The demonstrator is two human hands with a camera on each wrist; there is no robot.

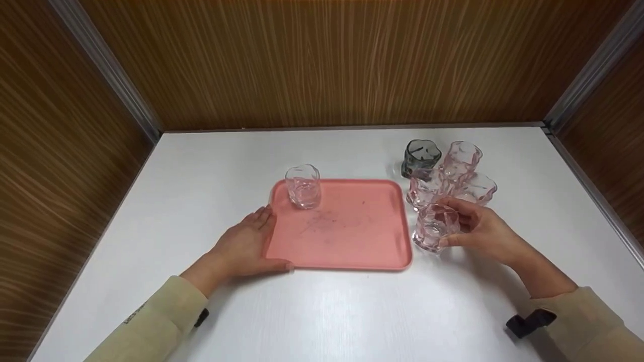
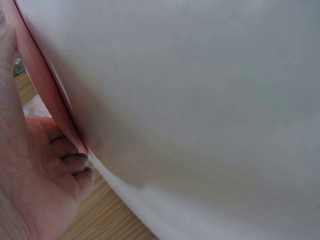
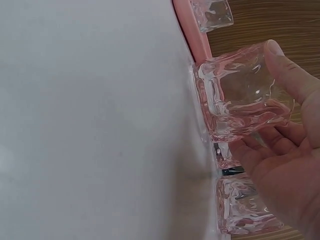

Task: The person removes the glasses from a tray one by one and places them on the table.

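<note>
- The right hand (image 1: 485,232) had its fingers (image 3: 280,62) and thumb curled round a pink glass (image 1: 435,227), which was sitting on the white counter (image 1: 322,311) just beside the right edge of the pink tray (image 1: 347,251).
- The left hand (image 1: 246,246) lay flat with straight fingers against the tray's left edge, thumb along the front corner, gripping nothing, just bracing it.
- One clear glass (image 1: 303,186) already stood upright in the tray's far left corner.
- More pink glasses (image 1: 463,173) and a grey glass (image 1: 420,157) were bunched behind the held one, some touching.
- Looked to me like the pickup stage: glass gripped, not yet lifted.
- My guess, the next move needed a straight lift clearing the tray rim and the neighbouring glasses, then setting it down upright on the tray.
</note>
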